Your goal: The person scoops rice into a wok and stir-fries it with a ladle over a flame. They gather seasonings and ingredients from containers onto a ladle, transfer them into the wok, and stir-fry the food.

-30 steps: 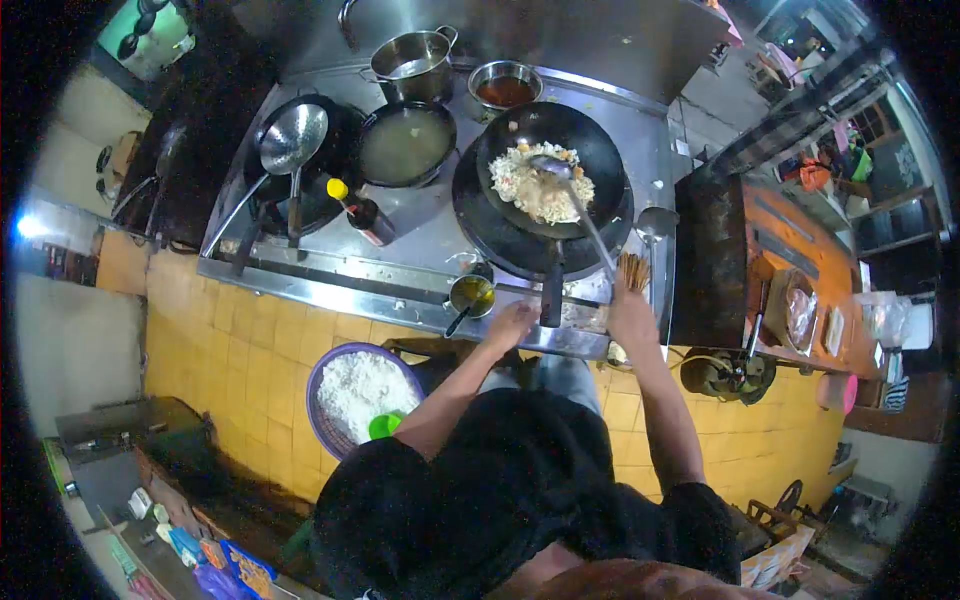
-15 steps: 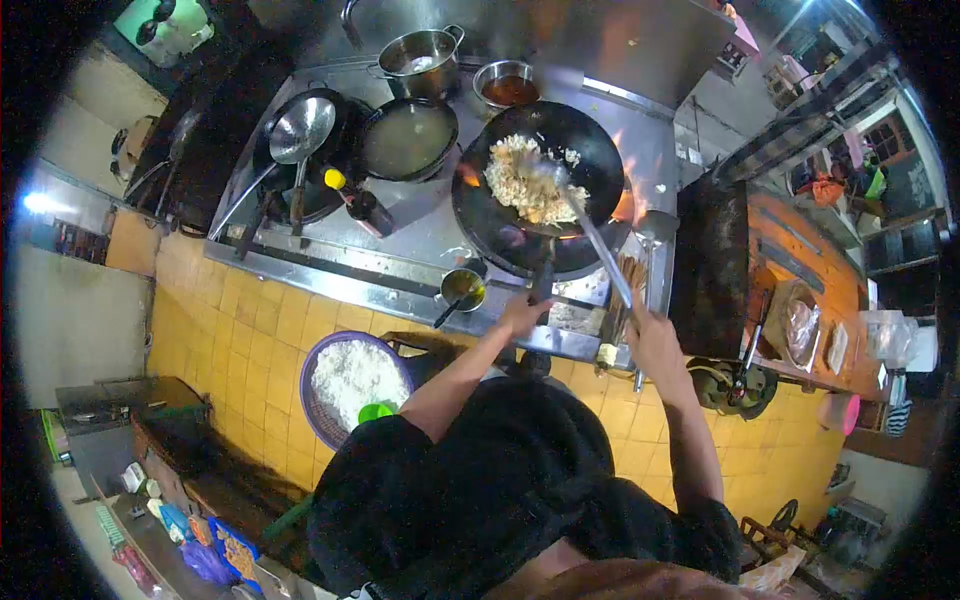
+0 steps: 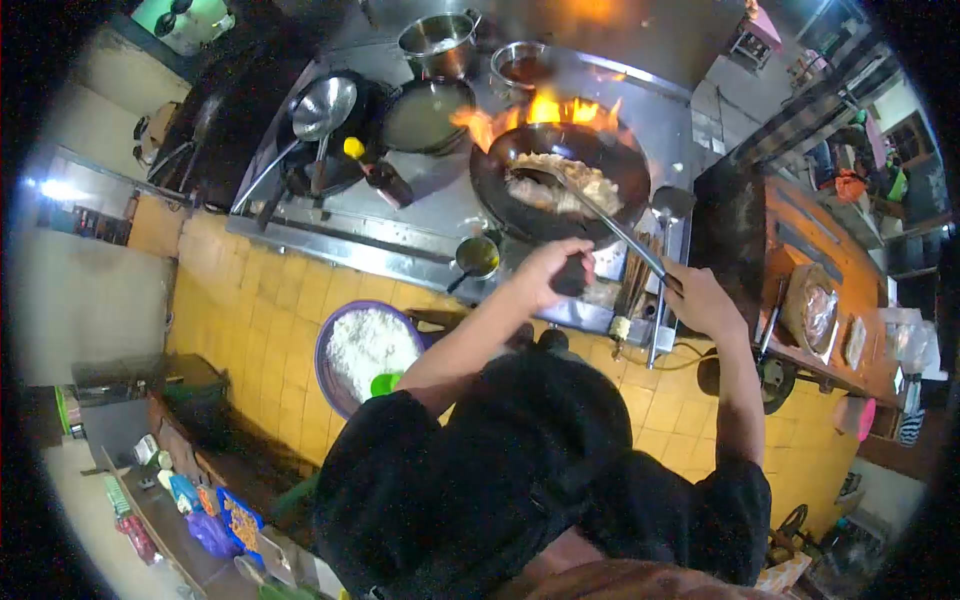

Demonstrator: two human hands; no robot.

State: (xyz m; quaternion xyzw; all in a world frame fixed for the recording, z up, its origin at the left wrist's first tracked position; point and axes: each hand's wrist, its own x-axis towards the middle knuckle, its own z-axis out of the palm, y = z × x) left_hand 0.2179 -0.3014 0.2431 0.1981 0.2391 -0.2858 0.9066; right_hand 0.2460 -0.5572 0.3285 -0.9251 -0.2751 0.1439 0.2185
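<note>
My left hand [image 3: 552, 272] is closed around the dark handle of a black wok [image 3: 490, 200], tilted over the burner. Pale, lightly browned food [image 3: 600, 190] that looks like fried rice lies inside it. My right hand [image 3: 705, 298] grips the long metal handle of a wok spatula [image 3: 625, 232]. Its working end is in the food and partly hidden. Tall orange flames [image 3: 545, 108] rise along the wok's far rim. A small cup [image 3: 478, 256] of yellowish liquid, a dark utensil in it, stands left of my left hand.
Left on the steel stove [image 3: 330, 215] are a pan [image 3: 432, 115] of cloudy liquid, a yellow-capped bottle [image 3: 388, 184] and a ladle [image 3: 325, 108]. Behind stand a pot [image 3: 438, 42] and a bowl [image 3: 522, 66] of reddish liquid. A purple basket [image 3: 322, 365] holds white rice. Another ladle [image 3: 672, 203] lies right.
The wok has tipped, and flames have flared up behind its far rim. The food has shifted within it. My right hand has moved right and up with the spatula. The view has shifted slightly.
</note>
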